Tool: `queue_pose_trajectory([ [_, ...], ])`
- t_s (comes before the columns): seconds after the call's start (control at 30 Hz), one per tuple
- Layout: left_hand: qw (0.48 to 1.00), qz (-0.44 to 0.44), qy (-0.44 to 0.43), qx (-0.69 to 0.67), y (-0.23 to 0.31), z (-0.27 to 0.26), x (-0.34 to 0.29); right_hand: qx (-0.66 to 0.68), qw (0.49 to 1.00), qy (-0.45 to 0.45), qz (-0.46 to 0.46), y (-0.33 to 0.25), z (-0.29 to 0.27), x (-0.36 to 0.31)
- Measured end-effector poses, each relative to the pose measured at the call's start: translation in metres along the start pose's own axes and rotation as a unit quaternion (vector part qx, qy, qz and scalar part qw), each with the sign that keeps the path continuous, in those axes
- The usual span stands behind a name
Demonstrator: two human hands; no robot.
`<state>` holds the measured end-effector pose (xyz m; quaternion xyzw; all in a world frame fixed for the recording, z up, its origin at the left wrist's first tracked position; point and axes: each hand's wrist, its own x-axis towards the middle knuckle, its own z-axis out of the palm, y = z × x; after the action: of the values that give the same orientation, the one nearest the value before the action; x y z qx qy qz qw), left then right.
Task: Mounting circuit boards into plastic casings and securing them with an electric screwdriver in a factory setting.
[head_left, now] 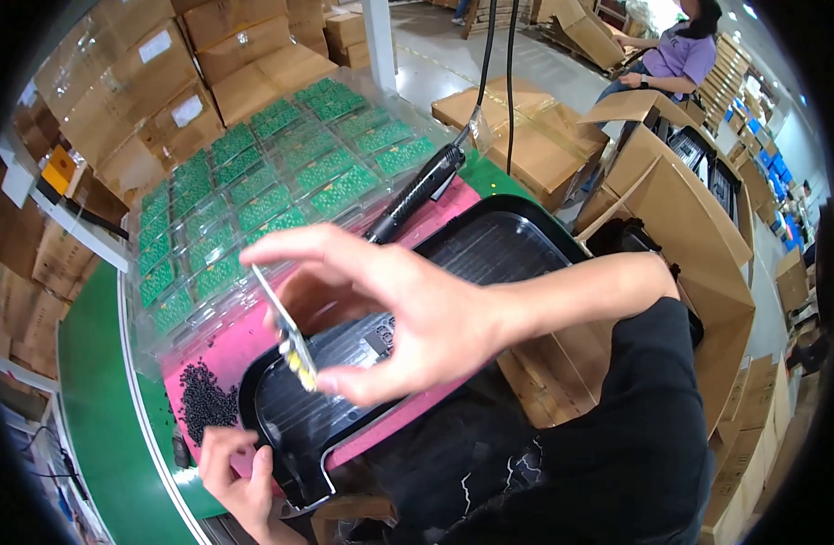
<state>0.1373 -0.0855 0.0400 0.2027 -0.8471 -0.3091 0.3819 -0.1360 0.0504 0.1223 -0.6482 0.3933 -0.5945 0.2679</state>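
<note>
Above the black plastic tray-shaped housing (pixel 294 427), my right hand (pixel 408 318) pinches a circuit board (pixel 285 331) by its opposite edges, between fingertips and thumb. The board is seen nearly edge-on, with yellow and white parts along its lower end. My left hand (pixel 240 481) is at the housing's near left corner, its fingers bent and the thumb apart, with nothing visible between them. A heap of small black screws (pixel 206 400) lies just beyond that hand on the pink mat (pixel 253 341). My right hand and forearm hide the middle of the housing.
Clear plastic trays with green circuit boards (pixel 285 168) cover the table's far left side. A black electric screwdriver (pixel 421 191) hangs on a cable beyond the housing. An open carton (pixel 671 200) holding black housings stands at right. Stacked cartons (pixel 117 73) rise behind; a person (pixel 680 59) sits farther off.
</note>
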Motion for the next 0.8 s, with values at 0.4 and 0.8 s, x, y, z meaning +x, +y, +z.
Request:
queue_pose_trajectory([
  [0.4,0.978,-0.002,-0.102,-0.184,0.061,0.048,0.063,0.114,0.987,0.117,-0.003,0.013,0.017,-0.047],
  [0.8,0.93,0.03,-0.366,-0.006,0.034,0.101,0.097,-0.347,0.922,-0.035,0.167,0.038,-0.073,-0.106],
])
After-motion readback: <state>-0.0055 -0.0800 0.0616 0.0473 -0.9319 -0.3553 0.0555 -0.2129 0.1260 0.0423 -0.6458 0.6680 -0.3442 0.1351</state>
